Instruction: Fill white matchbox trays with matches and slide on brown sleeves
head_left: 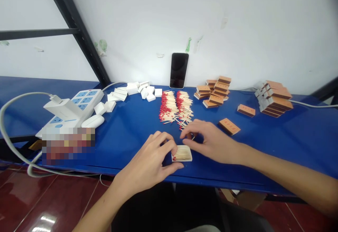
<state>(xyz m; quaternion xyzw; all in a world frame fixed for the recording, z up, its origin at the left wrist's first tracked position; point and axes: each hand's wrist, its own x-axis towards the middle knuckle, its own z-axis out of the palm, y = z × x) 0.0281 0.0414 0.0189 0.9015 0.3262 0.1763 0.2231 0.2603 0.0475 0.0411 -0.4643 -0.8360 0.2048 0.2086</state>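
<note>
A small white matchbox tray [188, 160] with a row of matches [182, 152] in it lies near the front of the blue table. My left hand [155, 156] grips its left end, the thumb along the near side and the fingers bent over the red heads. Just above the tray's far right corner, my right hand [208, 138] is closed in a pinch, with a pale matchstick [193, 138] showing by its fingers. Beyond that hand are two heaps of loose red-headed matches, the left heap [169, 105] and the right heap [185, 103].
White empty trays [132, 89] lie at the back left. Orange matchbox sleeves stand in a pile [216, 92] and a stack [276, 98]; a single sleeve [229, 126] lies near my right forearm. A phone [179, 70] leans on the wall. A power strip [79, 105] with cables sits left.
</note>
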